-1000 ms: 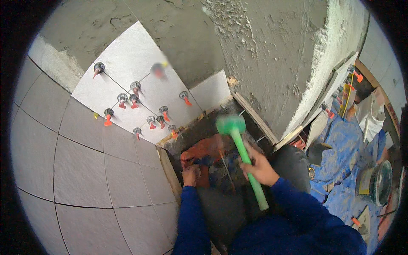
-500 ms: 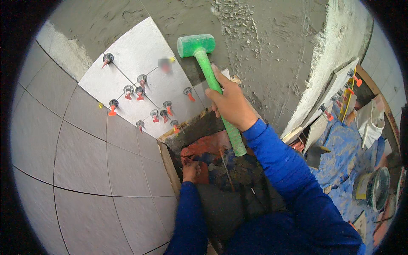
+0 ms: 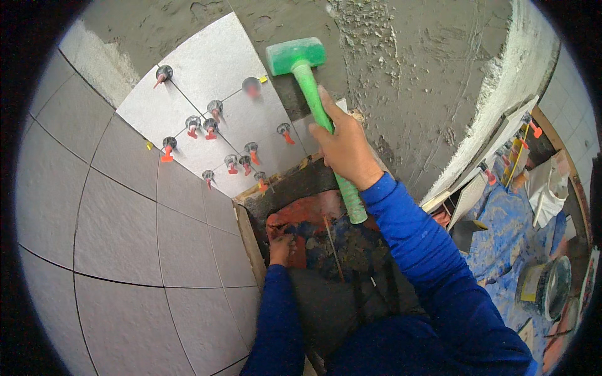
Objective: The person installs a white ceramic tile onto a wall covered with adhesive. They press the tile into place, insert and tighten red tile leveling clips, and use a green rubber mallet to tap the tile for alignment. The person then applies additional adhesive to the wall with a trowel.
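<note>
My right hand (image 3: 349, 147) is wrapped around the handle of a green rubber mallet (image 3: 303, 55). Its head is raised in front of the mortar-coated wall, right of the pale wall tiles (image 3: 207, 59). Black-and-red tile leveling clips (image 3: 210, 128) are set along the joints of these tiles, and a yellow spacer (image 3: 263, 79) sticks out at their right edge. Lower down, my left hand (image 3: 282, 249) is closed beside a reddish-orange sheet or bag (image 3: 295, 213). What its fingers hold, if anything, is hidden.
Grey tiles (image 3: 116, 232) cover the wall on the left. Wet grey mortar (image 3: 426, 75) coats the surface ahead. To the right, a blue sheet (image 3: 501, 219) lies under a bucket (image 3: 544, 287), a white bag (image 3: 547, 188) and leaning tile pieces (image 3: 469, 194). A dark recess opens below the tiles.
The mallet and my right hand have shifted slightly up and to the right in view, along with a small shift of the whole view. My left hand stays in about the same place.
</note>
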`<state>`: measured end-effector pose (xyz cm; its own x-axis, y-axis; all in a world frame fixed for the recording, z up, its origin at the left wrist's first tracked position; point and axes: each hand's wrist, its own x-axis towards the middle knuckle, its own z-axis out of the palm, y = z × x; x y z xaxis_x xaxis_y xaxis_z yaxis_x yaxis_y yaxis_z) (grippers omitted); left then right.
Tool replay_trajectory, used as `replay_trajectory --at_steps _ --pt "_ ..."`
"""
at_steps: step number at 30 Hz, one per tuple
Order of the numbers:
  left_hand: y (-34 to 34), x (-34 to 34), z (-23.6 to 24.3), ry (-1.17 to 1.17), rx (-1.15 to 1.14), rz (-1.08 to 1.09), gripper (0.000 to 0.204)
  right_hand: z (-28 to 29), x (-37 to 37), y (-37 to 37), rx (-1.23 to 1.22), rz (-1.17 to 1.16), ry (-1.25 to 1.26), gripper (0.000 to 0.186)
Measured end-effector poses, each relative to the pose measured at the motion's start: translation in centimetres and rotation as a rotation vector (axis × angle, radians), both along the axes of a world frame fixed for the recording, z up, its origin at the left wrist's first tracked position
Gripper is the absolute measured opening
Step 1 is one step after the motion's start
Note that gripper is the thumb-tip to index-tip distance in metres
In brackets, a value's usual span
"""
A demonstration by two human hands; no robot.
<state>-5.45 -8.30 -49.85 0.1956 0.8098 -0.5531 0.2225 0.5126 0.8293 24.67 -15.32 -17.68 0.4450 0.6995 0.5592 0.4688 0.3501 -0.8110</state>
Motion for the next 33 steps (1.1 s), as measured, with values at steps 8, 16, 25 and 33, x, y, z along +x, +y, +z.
replay_trajectory --at_steps 8,16,25,33 --pt "0.4 -0.4 -0.8 -0.009 0.050 -0.054 0.023 0.6 0.0 -0.3 0.010 0.003 0.006 0.069" --pt "0.3 -0.4 -1.3 0.015 0.063 -0.038 0.022 0.8 0.1 -0.5 -0.035 0.020 0.003 0.069" --pt "1.0 -0.5 -2.4 -0.010 0.046 -0.079 0.022 0.8 0.3 -0.2 -0.033 0.037 -0.022 0.068" --pt "1.4 -1.1 -4.4 -0.174 0.095 -0.029 0.020 0.6 0.6 0.1 -0.022 0.029 -0.030 0.068"
